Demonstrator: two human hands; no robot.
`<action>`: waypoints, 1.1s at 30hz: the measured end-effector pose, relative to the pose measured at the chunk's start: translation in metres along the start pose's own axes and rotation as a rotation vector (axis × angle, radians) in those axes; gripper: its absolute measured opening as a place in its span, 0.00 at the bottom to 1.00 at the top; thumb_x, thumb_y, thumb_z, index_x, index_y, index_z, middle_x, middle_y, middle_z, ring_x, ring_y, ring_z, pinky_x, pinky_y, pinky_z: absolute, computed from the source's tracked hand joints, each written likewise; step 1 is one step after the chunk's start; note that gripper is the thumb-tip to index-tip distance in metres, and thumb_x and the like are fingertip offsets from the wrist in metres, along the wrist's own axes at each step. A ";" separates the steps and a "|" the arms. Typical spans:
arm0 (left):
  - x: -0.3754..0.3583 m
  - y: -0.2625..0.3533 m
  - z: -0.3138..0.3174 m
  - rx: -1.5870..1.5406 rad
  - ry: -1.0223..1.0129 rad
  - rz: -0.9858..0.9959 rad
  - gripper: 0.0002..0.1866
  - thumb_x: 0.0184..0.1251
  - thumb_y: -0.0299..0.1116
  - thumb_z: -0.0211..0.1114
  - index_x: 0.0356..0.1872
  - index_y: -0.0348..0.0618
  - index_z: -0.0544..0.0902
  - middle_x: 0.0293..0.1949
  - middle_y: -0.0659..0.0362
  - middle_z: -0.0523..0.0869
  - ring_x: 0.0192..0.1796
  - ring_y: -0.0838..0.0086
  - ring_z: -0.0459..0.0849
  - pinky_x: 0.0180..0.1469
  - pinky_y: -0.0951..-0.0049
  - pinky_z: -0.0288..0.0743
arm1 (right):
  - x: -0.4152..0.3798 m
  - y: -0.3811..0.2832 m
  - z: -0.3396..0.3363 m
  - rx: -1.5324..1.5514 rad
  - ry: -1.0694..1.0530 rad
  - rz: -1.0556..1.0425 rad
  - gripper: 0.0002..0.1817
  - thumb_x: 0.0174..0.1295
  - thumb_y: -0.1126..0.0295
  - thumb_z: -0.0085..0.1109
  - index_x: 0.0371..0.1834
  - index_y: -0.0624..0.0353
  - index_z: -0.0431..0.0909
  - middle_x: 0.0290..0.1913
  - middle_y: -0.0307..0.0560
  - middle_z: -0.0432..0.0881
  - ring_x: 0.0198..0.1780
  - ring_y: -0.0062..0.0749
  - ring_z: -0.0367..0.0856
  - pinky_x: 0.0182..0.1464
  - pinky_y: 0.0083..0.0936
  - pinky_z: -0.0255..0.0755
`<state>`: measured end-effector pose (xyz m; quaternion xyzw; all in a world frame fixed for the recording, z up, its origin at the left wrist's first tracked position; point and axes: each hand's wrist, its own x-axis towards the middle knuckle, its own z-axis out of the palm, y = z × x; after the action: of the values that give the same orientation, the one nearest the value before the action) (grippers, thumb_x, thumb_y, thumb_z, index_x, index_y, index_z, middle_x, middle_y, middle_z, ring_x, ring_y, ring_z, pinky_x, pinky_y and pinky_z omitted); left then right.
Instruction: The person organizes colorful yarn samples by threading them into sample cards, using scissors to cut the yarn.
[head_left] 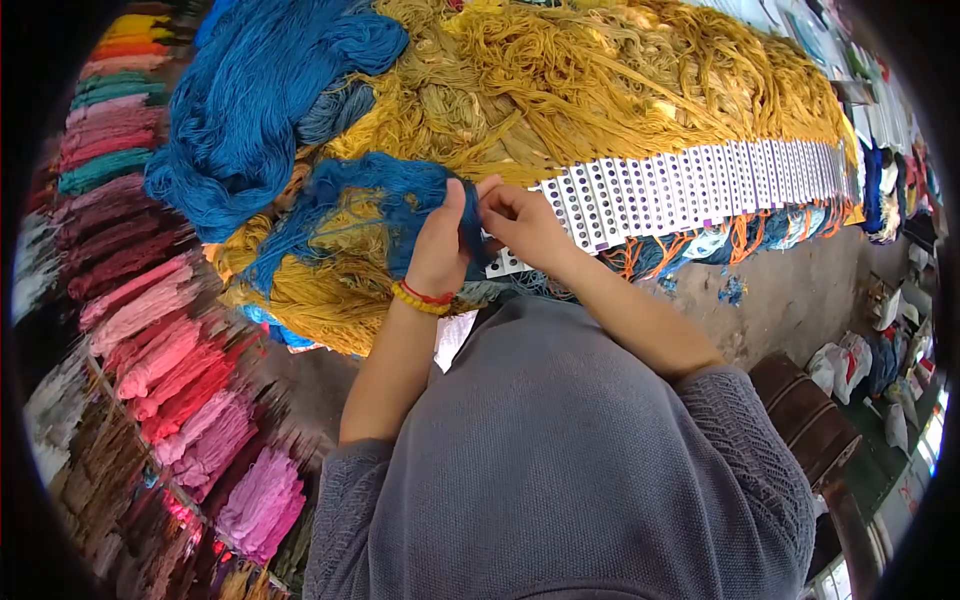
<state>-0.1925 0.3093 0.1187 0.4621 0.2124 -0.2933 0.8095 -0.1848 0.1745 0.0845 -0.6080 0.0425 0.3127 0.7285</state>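
Observation:
Loose blue yarn (400,190) runs over the golden yarn to my two hands, which are close together at the pile's front edge. My left hand (440,240), with a yellow and a red band at the wrist, has blue strands wrapped around its raised fingers. On the right, my right hand (522,225) has its fingers bent and pinched on the same blue strands. A thick bundle of blue yarn (240,120) lies at the upper left. White cards with dark round holes (640,190) lie in a long row beside my right hand.
Golden yarn (560,80) covers the work surface. Coloured yarn hanks (170,370) hang along the left. A brown stool (800,420) stands at the right, with white bags (840,365) on the floor beyond. Orange and blue yarn (740,240) hangs below the cards.

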 end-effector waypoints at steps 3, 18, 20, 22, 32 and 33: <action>-0.007 0.007 0.001 -0.085 -0.028 -0.012 0.34 0.67 0.59 0.31 0.56 0.38 0.69 0.49 0.60 0.77 0.47 0.74 0.75 0.44 0.73 0.69 | -0.003 -0.007 0.005 0.042 0.003 0.025 0.07 0.59 0.72 0.52 0.36 0.65 0.73 0.31 0.38 0.77 0.31 0.18 0.75 0.32 0.20 0.76; -0.011 -0.005 -0.008 -0.083 0.054 0.114 0.17 0.67 0.35 0.50 0.48 0.32 0.75 0.42 0.56 0.80 0.39 0.75 0.79 0.38 0.77 0.73 | -0.009 -0.004 0.009 -0.087 0.042 -0.040 0.05 0.58 0.74 0.54 0.34 0.65 0.75 0.29 0.36 0.78 0.32 0.16 0.76 0.32 0.14 0.71; -0.009 -0.008 -0.012 -0.103 0.076 0.128 0.16 0.67 0.35 0.50 0.45 0.31 0.76 0.43 0.55 0.80 0.39 0.74 0.79 0.38 0.77 0.74 | -0.005 0.004 0.009 -0.074 0.044 -0.184 0.04 0.58 0.75 0.54 0.30 0.64 0.74 0.33 0.39 0.78 0.29 0.16 0.75 0.31 0.13 0.69; -0.006 -0.010 -0.010 -0.162 0.119 0.146 0.15 0.67 0.35 0.50 0.43 0.32 0.77 0.41 0.55 0.80 0.38 0.74 0.79 0.38 0.77 0.73 | -0.010 0.003 0.008 -0.204 0.100 -0.195 0.04 0.58 0.74 0.54 0.29 0.63 0.74 0.36 0.41 0.78 0.27 0.17 0.74 0.30 0.13 0.68; -0.065 0.096 -0.193 -0.494 0.406 0.643 0.04 0.62 0.29 0.51 0.29 0.42 0.71 0.18 0.67 0.68 0.15 0.84 0.58 0.15 0.86 0.52 | -0.036 -0.072 -0.212 0.305 0.387 -0.189 0.11 0.58 0.61 0.51 0.26 0.56 0.69 0.24 0.33 0.69 0.21 0.16 0.63 0.25 0.14 0.63; -0.079 0.110 -0.192 -0.498 0.516 0.706 0.07 0.63 0.33 0.51 0.31 0.42 0.73 0.17 0.68 0.66 0.15 0.85 0.57 0.15 0.85 0.50 | -0.060 -0.083 -0.273 0.082 0.833 -0.031 0.10 0.58 0.67 0.45 0.20 0.56 0.69 0.21 0.41 0.73 0.21 0.23 0.72 0.24 0.22 0.69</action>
<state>-0.1907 0.5432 0.1431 0.3560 0.2997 0.1818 0.8663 -0.1035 -0.1038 0.1123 -0.6536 0.3369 0.0272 0.6772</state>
